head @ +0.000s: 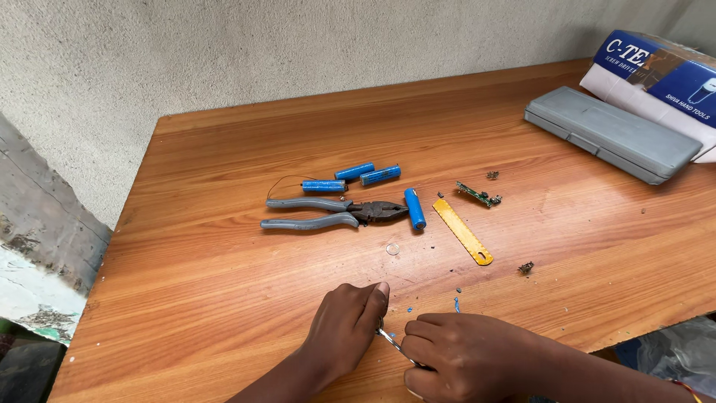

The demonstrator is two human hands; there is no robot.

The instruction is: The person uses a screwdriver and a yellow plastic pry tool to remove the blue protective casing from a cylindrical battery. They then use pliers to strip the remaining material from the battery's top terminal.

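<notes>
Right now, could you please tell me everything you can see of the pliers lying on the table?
The pliers lie flat on the wooden table, above the two hands. They have two grey sleeved handles, spread a little and pointing left, and a dark, worn-looking metal head pointing right. The tip of the head meets or nearly meets a blue cylindrical battery that lies across it. Another blue battery sits just above the upper handle, close to it. Neither hand touches the pliers.
</notes>
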